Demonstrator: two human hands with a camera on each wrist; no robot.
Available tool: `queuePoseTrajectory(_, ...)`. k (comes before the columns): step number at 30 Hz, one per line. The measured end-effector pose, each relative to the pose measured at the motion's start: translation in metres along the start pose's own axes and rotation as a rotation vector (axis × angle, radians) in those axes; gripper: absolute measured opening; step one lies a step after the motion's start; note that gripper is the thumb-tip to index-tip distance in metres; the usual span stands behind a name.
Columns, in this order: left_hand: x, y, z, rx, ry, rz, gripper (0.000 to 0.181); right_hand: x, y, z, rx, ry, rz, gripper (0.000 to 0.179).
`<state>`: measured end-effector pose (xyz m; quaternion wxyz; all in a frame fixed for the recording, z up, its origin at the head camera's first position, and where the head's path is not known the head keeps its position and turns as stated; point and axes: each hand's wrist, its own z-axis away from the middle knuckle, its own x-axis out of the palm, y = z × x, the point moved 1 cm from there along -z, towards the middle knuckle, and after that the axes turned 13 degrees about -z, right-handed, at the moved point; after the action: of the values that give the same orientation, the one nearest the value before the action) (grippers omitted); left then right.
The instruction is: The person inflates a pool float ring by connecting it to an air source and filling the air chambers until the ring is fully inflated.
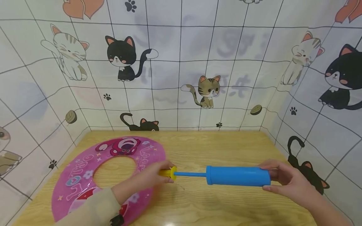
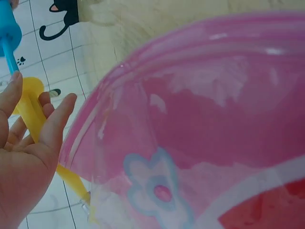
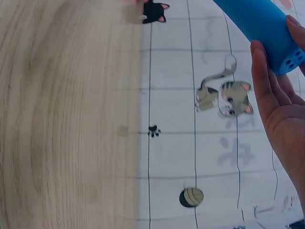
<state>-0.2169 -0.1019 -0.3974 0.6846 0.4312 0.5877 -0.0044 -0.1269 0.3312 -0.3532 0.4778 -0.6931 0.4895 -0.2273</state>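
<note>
Held level above the table is a hand air pump with a blue barrel (image 1: pixel 238 175), a thin blue rod (image 1: pixel 190 174) and a yellow end piece (image 1: pixel 173 173). My left hand (image 1: pixel 151 175) grips the yellow piece between thumb and fingers. At the other end, my right hand (image 1: pixel 294 183) holds the barrel; small holes show in its end face in the right wrist view. Beneath my left forearm lies a pink inflatable swim ring (image 1: pixel 63 185). In the left wrist view the yellow piece's narrow tip (image 2: pixel 74 181) reaches the ring's edge; whether it is inserted I cannot tell.
The wood-grain table (image 1: pixel 220 147) runs back to a white gridded cloth wall (image 1: pixel 169 72) printed with cartoon cats. Similar cloth closes off the left and right sides. The ring covers the left part of the tabletop.
</note>
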Motion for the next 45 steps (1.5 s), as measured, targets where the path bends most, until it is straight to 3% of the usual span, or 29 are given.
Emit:
queuePoseTrajectory(5, -0.009, -0.005, -0.004, 0.019, -0.06, 0.055, 0.037, -0.017, -0.01, 0.01, 0.034, 0.027, -0.016, 0.06)
queuePoseTrajectory(10, -0.018, -0.002, -0.014, -0.013, -0.173, 0.231, 0.034, -0.015, -0.007, 0.006, 0.119, 0.092, 0.032, 0.054)
queuePoseTrajectory(13, -0.023, 0.003, -0.026, -0.04, -0.197, 0.278, 0.033, -0.007, -0.001, -0.005, 0.174, 0.143, 0.06, 0.051)
queuePoseTrajectory(20, -0.022, 0.015, -0.049, -0.123, -0.219, 0.248, 0.036, 0.016, 0.018, -0.04, 0.246, 0.181, 0.029, 0.043)
queuePoseTrajectory(23, -0.018, 0.02, -0.052, -0.17, -0.243, 0.313, 0.037, 0.024, 0.023, -0.054, 0.281, 0.184, 0.019, 0.044)
queuePoseTrajectory(28, -0.013, 0.027, -0.049, -0.212, -0.268, 0.438, 0.039, 0.035, 0.028, -0.066, 0.276, 0.118, 0.0, 0.045)
queuePoseTrajectory(32, -0.016, 0.024, -0.047, -0.19, -0.282, 0.467, 0.039, 0.03, 0.022, -0.064, 0.237, 0.116, 0.037, 0.043)
queuePoseTrajectory(36, -0.022, 0.018, -0.048, -0.149, -0.299, 0.477, 0.034, 0.011, 0.005, -0.054, 0.201, 0.117, 0.083, 0.043)
queuePoseTrajectory(45, -0.032, 0.006, -0.048, -0.148, -0.32, 0.463, 0.036, -0.026, -0.026, -0.021, 0.155, 0.175, 0.209, 0.051)
